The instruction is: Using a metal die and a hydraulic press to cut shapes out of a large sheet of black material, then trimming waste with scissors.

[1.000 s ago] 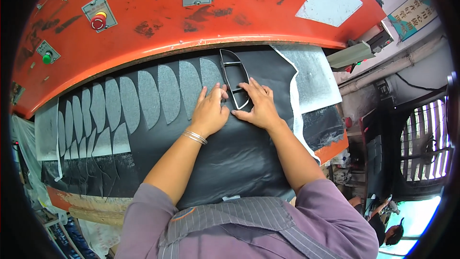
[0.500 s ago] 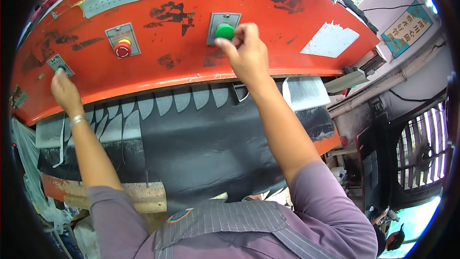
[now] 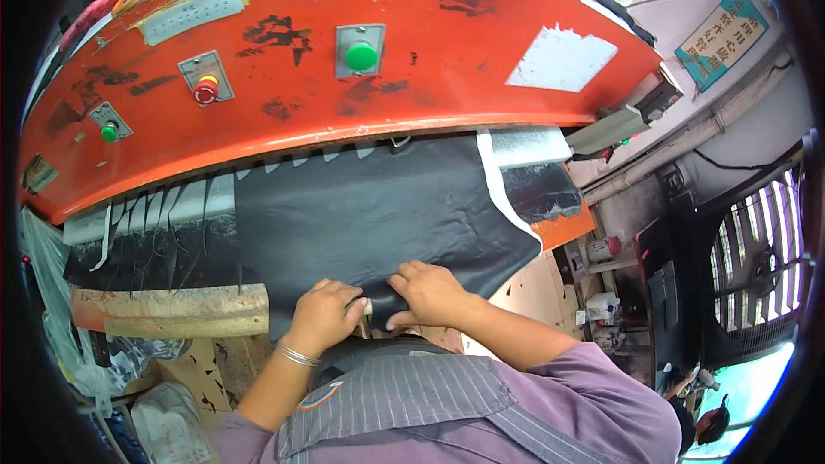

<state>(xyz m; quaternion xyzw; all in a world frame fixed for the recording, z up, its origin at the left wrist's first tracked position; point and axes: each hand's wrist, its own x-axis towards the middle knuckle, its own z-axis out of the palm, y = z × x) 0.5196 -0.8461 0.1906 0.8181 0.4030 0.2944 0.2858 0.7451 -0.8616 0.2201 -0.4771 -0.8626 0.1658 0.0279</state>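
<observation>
A wide black leather-like sheet lies over the bed of an orange machine, and its far edge runs in under the machine's front. A pale strip edges its right side. At the near edge of the sheet, close to my body, my left hand is closed with the fingers curled over the material. Just to its right my right hand pinches the same edge, thumb beneath and fingers on top. A small pale bit shows by the left thumb; I cannot make out what it is.
On the machine front sit a large green button, a red stop button and a small green button. A worn pale board edges the bed at left. Plastic bags stand lower left. At far right another person is partly visible.
Both hands have left the machine's buttons and come down to the sheet's near edge. Now the sheet covers more at the right, with its pale-edged side showing, and less of its notched far edge is visible.
</observation>
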